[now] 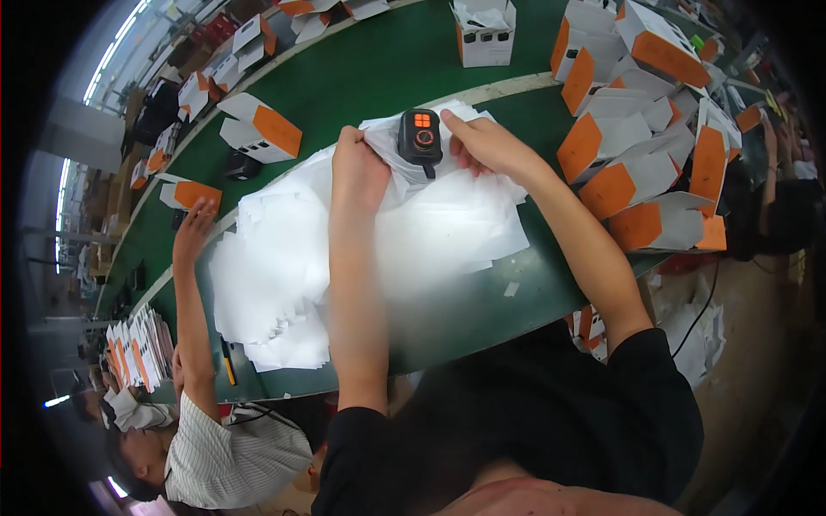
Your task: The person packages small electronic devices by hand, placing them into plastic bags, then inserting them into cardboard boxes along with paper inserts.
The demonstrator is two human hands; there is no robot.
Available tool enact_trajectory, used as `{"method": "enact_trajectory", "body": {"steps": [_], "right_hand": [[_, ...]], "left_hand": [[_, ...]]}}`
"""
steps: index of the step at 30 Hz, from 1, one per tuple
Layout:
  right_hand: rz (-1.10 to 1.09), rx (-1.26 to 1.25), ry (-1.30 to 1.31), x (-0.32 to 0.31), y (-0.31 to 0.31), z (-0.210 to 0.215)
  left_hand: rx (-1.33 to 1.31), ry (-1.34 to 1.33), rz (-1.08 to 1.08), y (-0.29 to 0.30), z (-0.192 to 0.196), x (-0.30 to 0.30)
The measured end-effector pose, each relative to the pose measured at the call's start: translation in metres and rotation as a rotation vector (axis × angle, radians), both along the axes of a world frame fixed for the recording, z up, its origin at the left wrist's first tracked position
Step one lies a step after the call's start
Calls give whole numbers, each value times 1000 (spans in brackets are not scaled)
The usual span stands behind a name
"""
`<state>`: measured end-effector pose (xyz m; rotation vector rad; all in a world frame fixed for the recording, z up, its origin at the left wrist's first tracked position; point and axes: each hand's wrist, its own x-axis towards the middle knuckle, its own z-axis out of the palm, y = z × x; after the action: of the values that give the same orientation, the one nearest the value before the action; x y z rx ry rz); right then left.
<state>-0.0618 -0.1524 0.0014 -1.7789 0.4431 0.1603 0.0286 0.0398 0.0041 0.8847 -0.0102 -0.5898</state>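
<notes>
A small black device [420, 138] with orange square buttons and an orange ring lies upright in my view on a thin white wrapping sheet [394, 185]. A short black tab sticks out at its near end. My left hand [360, 169] is just left of it, its fingers curled around the edge of that sheet. Right of the device, my right hand [488, 148] has its thumb stretched out and its fingers bent, with a gap between them. Under both hands spreads a wide pile of white sheets [284, 245].
Open white-and-orange boxes [615, 185] crowd the right side of the green table [361, 60]. Another box [262, 133] and a black device [242, 166] stand at left. A co-worker's hand [200, 225] reaches to a box [191, 194]. A yellow-black pen-like tool [228, 365] lies near the edge.
</notes>
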Motion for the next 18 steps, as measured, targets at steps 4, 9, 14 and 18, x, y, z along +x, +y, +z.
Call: {"method": "enact_trajectory", "body": {"steps": [4, 9, 14, 18], "right_hand": [[6, 178, -61, 9, 11, -10], [-14, 101, -32, 19, 15, -13], [105, -100, -193, 31, 6, -28], [20, -191, -370, 12, -1, 31]], "left_hand": [[-33, 28, 13, -3, 1, 0], [65, 35, 2, 7, -3, 4], [80, 1, 29, 4, 5, 2], [212, -170, 181, 8, 43, -8]]}}
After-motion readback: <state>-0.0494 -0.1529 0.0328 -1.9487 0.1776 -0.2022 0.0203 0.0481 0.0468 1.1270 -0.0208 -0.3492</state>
